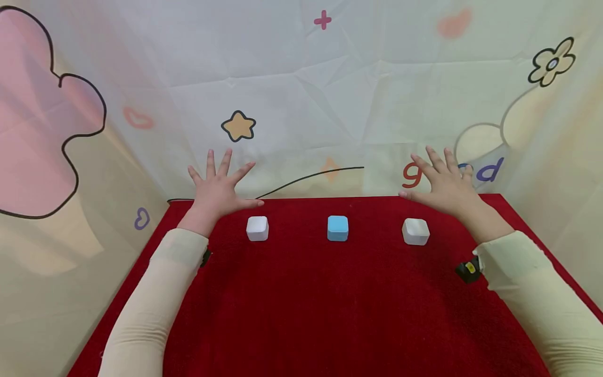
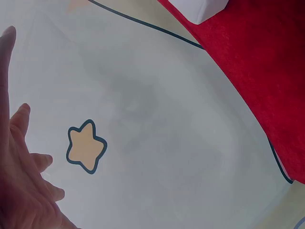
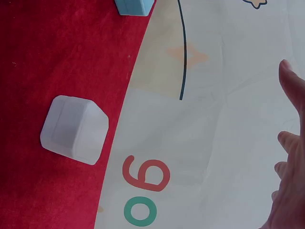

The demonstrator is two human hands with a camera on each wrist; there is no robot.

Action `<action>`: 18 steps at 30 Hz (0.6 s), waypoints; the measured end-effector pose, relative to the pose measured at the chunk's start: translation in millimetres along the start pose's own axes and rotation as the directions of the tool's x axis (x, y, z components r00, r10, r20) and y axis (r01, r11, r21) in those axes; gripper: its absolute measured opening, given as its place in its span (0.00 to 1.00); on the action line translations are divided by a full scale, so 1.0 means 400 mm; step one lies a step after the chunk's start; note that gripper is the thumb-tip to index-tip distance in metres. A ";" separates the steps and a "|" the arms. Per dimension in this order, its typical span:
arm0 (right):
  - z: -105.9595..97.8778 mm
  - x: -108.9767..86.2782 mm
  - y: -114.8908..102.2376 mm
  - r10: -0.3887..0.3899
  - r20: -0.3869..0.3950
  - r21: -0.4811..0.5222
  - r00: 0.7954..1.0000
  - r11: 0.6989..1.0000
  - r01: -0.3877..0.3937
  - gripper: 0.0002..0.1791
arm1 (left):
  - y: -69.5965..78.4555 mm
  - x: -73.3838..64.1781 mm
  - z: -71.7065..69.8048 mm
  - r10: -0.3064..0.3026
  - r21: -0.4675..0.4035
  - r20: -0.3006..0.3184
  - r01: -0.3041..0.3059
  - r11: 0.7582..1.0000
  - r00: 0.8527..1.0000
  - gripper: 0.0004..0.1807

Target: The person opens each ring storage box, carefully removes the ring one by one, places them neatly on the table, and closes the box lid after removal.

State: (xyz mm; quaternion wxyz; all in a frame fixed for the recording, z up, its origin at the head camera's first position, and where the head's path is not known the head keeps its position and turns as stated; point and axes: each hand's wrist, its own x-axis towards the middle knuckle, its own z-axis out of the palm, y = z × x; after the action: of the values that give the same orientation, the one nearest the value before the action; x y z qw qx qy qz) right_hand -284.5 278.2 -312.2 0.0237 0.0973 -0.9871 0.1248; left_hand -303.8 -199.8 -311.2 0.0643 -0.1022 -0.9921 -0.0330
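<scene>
Three small rounded blocks stand apart in a row on red cloth: a white block (image 1: pixel 257 229) at left, a light blue block (image 1: pixel 337 228) in the middle, and another white block (image 1: pixel 416 232) at right. My left hand (image 1: pixel 216 191) is held up with fingers spread, beyond and left of the left white block, touching nothing. The right hand (image 1: pixel 445 183) is likewise raised and spread, above and beyond the right white block. In the right wrist view that white block (image 3: pixel 74 130) lies well apart from the fingers. Only a corner of a white block (image 2: pixel 202 8) shows in the left wrist view.
A red cloth (image 1: pixel 330 303) covers the table. Behind its far edge hangs a pale curtain (image 1: pixel 292 104) printed with a star, hearts, a flower and letters, which also runs along both sides. A dark wrist device (image 1: pixel 468 269) sits by the right cuff.
</scene>
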 end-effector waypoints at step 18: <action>-0.003 0.001 -0.001 0.003 -0.009 -0.009 1.000 1.000 -0.003 0.53 | -0.005 -0.001 -0.007 -0.005 -0.007 -0.009 0.005 1.000 1.000 0.53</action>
State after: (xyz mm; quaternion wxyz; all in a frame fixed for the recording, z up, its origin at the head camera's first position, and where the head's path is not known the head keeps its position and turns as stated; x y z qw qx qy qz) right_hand -284.6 277.9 -310.9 0.0283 0.0952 -0.9877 0.1209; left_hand -303.7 -202.1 -308.6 0.0685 -0.0999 -0.9919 -0.0371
